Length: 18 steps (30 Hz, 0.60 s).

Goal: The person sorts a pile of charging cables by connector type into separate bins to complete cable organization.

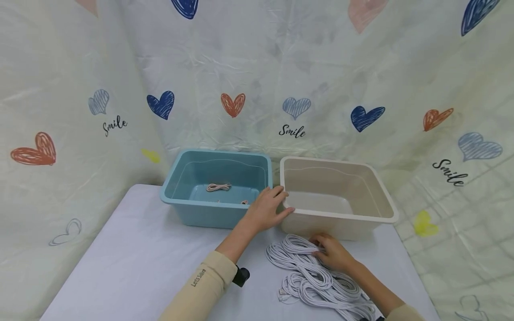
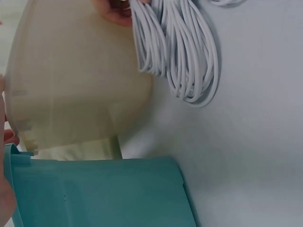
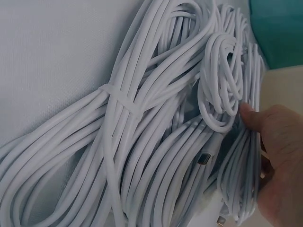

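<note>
White cables, coiled into bundles, lay heaped on the pale desk in front of two plastic bins. The right hand rested on the top of that heap, its grip narrow, the fingers curled down over one coil near the foot of the beige bin; the right wrist view showed the thumb pressed against a small looped bundle with more loops passing under the palm, so the hand held that coil. One bundle in the heap was bound by a white tie, and a small plug end showed among the strands. The left hand reached forward to the near corner of the beige bin, where it met the blue bin; its grip was loosely open, the fingers spread over the beige rim and touching it, holding nothing. The two bins stood side by side, just touching or nearly so, at the back of the desk. Inside the blue bin lay a small pinkish coiled cable on its floor. A cream sleeve covered the left forearm. Behind the desk hung a pale sheet printed with hearts.
</note>
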Tool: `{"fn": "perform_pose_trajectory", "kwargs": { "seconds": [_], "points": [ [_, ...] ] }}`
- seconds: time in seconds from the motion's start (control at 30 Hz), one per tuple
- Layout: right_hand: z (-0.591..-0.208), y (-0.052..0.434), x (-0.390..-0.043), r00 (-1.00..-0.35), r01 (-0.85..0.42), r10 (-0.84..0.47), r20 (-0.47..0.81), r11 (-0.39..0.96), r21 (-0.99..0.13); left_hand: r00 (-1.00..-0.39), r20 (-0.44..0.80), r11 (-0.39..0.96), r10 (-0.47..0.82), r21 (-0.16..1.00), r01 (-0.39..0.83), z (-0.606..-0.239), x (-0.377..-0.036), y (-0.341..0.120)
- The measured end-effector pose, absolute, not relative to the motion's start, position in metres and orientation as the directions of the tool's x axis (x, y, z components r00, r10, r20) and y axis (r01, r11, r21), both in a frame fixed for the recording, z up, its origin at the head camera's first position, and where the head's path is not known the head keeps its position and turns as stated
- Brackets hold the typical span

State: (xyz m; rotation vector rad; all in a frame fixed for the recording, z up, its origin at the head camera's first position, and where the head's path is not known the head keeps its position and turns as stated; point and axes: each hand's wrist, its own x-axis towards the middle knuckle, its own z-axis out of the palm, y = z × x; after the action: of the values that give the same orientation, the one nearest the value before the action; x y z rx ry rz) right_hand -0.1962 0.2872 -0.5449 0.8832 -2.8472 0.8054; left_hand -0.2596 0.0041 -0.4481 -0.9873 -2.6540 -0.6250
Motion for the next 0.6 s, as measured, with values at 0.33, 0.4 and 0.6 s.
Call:
{"fn": "perform_pose_trajectory", "kwargs": {
  "seconds": [0.33, 0.4, 0.6],
  "points": [
    [-0.532, 0.289, -0.188, -0.835, -0.536, -0.526, 0.165, 0.706, -0.462, -0.747, 0.297, 0.678, 0.595, 0.314, 0.664, -0.446, -0.26, 0.003],
    [-0.529, 0.29, -0.186, -0.838, -0.528, -0.523, 0.155, 0.708, -0.468, -0.75, 0.29, 0.675, 0.595, 0.327, 0.662, -0.446, -0.26, 0.003],
    [-0.517, 0.287, -0.182, -0.837, -0.529, -0.525, 0.156, 0.7, -0.481, -0.758, 0.29, 0.666, 0.584, 0.363, 0.652, -0.448, -0.261, 0.003]
  ]
}}
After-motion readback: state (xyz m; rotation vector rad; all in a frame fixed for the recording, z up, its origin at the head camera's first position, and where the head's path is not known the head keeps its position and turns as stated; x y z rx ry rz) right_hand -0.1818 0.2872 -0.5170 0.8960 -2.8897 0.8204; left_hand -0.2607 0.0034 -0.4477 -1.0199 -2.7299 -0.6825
